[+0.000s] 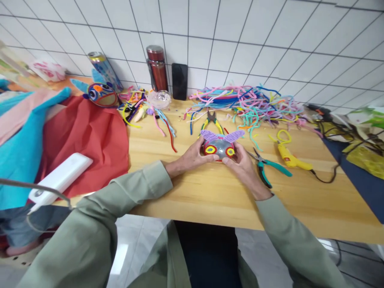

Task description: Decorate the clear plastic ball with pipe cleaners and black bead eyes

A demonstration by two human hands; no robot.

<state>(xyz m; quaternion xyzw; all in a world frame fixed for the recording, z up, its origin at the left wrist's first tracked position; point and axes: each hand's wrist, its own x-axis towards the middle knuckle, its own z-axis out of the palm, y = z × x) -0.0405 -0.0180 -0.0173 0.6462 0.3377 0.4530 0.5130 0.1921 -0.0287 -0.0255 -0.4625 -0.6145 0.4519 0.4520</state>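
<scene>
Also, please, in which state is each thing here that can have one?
Winged figure: held in left hand and right hand
Teal-handled pliers: lying, handles spread
Yellow-green pliers: lying, handles spread
Yellow glue gun: lying, cord attached
Red flask: upright, lid on
Phone: upright, screen dark
Red cloth: spread out, creased
Pipe cleaners: in a tangled heap

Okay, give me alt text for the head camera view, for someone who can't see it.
Two hands, left and right, hold a small craft figure with purple ears and yellow-and-red eyes above a wooden table. Around it lie colorful pipe cleaners, pliers and a yellow glue gun.
</scene>
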